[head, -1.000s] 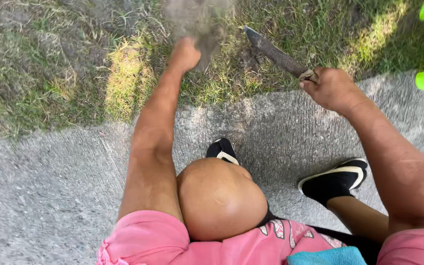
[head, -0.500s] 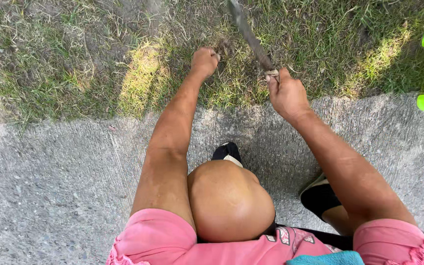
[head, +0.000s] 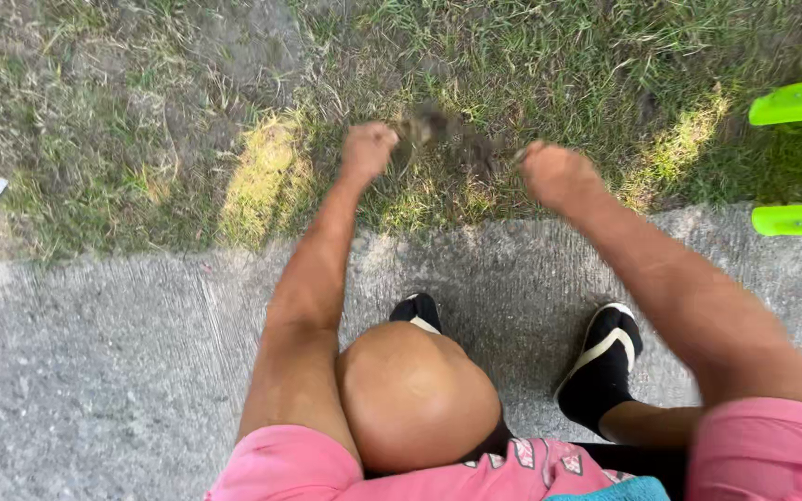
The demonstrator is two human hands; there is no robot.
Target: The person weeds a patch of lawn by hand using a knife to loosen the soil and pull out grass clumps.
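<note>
At the lawn's edge, the left hand (head: 368, 148) clenches a grass tuft (head: 433, 130); the right hand (head: 554, 174) is fisted, its contents hidden. Gripping low near the roots would likely serve best.

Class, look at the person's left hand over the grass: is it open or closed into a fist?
Closed. The left hand is curled into a fist over the grass, beside a blurred dark clump; whether it grips the clump cannot be told.

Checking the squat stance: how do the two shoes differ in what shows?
The right shoe shows nearly whole, side-on, with a white stripe along its edge. The left shoe shows only its toe, the rest hidden behind the knee. Both are black with white trim and stand on the concrete.
</note>
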